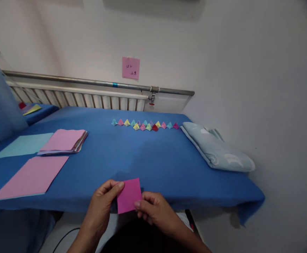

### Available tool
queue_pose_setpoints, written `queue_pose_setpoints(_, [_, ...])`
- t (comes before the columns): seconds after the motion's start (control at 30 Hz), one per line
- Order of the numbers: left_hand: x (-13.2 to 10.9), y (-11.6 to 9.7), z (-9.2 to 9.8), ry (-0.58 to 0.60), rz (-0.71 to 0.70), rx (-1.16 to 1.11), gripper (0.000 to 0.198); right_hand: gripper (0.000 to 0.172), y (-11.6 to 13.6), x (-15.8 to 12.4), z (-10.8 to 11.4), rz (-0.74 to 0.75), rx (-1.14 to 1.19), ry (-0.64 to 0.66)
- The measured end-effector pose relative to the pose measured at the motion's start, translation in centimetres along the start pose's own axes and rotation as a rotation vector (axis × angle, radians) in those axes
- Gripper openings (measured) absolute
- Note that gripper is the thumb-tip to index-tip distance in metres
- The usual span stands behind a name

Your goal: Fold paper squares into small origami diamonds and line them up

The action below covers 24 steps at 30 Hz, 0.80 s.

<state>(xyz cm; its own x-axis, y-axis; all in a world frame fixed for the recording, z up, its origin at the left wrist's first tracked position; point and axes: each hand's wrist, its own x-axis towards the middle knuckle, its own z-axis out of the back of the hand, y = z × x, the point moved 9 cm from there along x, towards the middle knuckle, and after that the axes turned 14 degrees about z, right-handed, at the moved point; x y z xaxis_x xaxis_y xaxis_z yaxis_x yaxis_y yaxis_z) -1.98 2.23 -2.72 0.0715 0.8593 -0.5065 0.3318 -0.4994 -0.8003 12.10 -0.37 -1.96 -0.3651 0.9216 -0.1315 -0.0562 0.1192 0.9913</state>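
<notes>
A small magenta paper square [129, 195] is held between both hands at the front edge of the blue-covered table. My left hand [104, 198] pinches its upper left corner, thumb on top. Curled fingers and thumb of my right hand [155, 211] grip its lower right corner. Farther back, small folded paper pieces [142, 127] in several colours stand in two rows; a red one [155, 128] is in the front row.
On the left of the blue cloth [111, 154] lie a paper stack [64, 140], a light blue sheet [24, 144] and pink sheets [32, 177]. A folded pale blanket [216, 147] lies right. Behind are a radiator [98, 100] and a pipe [85, 81].
</notes>
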Motion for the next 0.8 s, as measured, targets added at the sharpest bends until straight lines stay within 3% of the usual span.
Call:
queue_pose_setpoints(0.23, [-0.4, -1.3, 0.0, -0.013, -0.047, -0.06, 0.035, 0.026, 1.1, 0.2, -0.3, 0.108, -0.024, 0.013])
queue_pose_setpoints(0.37, [-0.4, -0.5, 0.0, -0.007, -0.012, -0.09, 0.037, 0.03, 0.2, 0.3, -0.2, 0.086, -0.046, 0.018])
queue_pose_setpoints(0.6, [-0.8, 2.4, -2.4, 0.206, 0.157, 0.087, 0.033, 0.031, 0.2, 0.5, -0.1, 0.134, -0.031, -0.008])
queue_pose_setpoints(0.8, [-0.7, 0.6, -1.0, 0.096, 0.028, 0.05, 0.026, 0.03, 0.3, 0.0, 0.0, 0.133, -0.005, -0.004])
